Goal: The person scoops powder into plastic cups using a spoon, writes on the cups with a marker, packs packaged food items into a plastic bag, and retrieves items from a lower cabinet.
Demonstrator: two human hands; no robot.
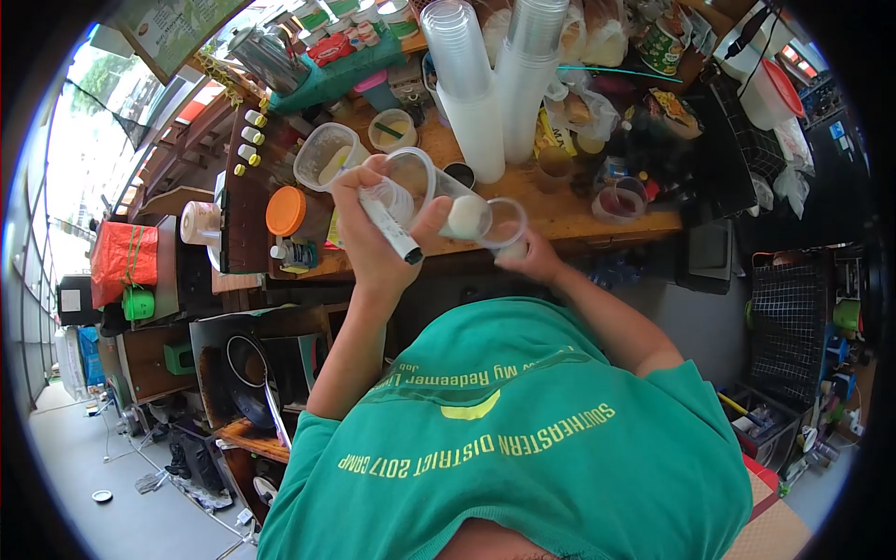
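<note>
My left hand (378,238) is closed around a clear plastic cup (411,173), its mouth tipped up and to the left. A white marker (394,229) with a black end lies across the same hand, and clear ridged plastic shows beside it. My right hand (530,259) grips the edge of a second clear cup (507,222), held on its side close to the first. Between the two cups is a whitish round shape (469,217); whether it is a cup base or contents I cannot tell. Both hands are above the front edge of the wooden counter (597,229).
Tall stacks of plastic cups (467,103) stand behind my hands. An open plastic tub (329,154), a smaller tub (392,131) and an orange-lidded jar (287,212) sit left. To the right are a cup of dark red contents (619,201) and a black rack (719,140).
</note>
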